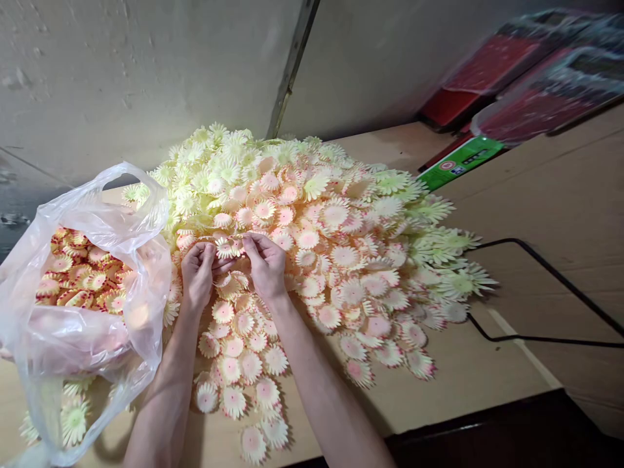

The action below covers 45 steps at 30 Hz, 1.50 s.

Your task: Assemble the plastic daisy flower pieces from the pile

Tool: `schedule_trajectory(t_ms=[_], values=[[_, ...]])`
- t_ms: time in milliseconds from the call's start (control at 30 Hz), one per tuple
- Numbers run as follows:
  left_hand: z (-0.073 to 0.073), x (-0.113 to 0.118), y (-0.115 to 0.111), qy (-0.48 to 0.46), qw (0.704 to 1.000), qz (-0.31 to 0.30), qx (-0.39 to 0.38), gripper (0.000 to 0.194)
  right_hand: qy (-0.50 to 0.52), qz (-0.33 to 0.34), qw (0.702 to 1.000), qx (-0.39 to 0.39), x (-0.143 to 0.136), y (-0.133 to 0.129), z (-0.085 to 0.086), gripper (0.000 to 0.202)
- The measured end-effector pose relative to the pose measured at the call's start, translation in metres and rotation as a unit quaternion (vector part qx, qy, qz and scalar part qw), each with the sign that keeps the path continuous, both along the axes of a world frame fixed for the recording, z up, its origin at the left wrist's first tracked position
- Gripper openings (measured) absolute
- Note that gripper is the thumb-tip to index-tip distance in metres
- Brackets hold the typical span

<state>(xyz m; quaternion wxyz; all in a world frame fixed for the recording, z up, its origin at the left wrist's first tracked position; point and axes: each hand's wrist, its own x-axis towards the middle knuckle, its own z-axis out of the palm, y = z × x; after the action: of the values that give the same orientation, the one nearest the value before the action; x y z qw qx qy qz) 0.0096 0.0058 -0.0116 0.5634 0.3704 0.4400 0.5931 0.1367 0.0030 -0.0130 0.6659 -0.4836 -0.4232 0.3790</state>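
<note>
My left hand [199, 270] and my right hand [266, 263] are close together over a large heap of artificial flower petal layers [336, 253]. Between them, a small pale petal layer with pinkish edges [225, 247] is pinched by the fingers of both hands. The heap's pieces are round with fringed rims, pink-centred in the middle and yellow-green toward the back and right. Left of my hands, an open translucent plastic bag [146, 325] holds many smaller yellow petal pieces with red tips [82, 273]. Some fingertips are hidden behind the pieces.
A bent black metal rod [550, 270] sticks out at the right of the heap. Red plastic-wrapped packages [487, 78] and a green label box [461, 162] lie at the back right. A grey wall [146, 78] stands behind the table [429, 383]. Loose pale flowers [75, 419] lie below the bag.
</note>
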Motion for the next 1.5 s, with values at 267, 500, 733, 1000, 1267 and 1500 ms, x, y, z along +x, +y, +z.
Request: schedule_trajectory(t_ms=[267, 500, 733, 1000, 1267, 1500], values=[[0.008, 0.003, -0.006, 0.07, 0.995, -0.003, 0.069, 0.043, -0.058, 0.002, 0.996, 0.073, -0.001, -0.006, 0.002, 0.02], [0.003, 0.001, -0.001, 0.09, 0.995, 0.012, 0.051, 0.038, -0.076, 0.04, 0.993, 0.081, -0.004, -0.006, -0.002, 0.018], [0.006, 0.003, -0.004, 0.093, 0.993, 0.019, 0.067, 0.034, -0.072, 0.049, 0.991, 0.104, -0.001, -0.005, 0.001, 0.018], [0.008, 0.001, -0.003, 0.121, 0.987, 0.048, 0.091, 0.027, -0.139, 0.066, 0.979, 0.136, 0.001, -0.004, 0.0, 0.022], [-0.001, -0.001, -0.002, 0.19, 0.975, 0.026, 0.114, 0.023, -0.113, 0.059, 0.986, 0.107, 0.001, -0.006, 0.006, 0.018], [0.001, -0.004, 0.0, 0.212, 0.966, 0.025, 0.144, 0.026, -0.077, 0.016, 0.995, 0.052, 0.002, -0.002, 0.003, 0.021]])
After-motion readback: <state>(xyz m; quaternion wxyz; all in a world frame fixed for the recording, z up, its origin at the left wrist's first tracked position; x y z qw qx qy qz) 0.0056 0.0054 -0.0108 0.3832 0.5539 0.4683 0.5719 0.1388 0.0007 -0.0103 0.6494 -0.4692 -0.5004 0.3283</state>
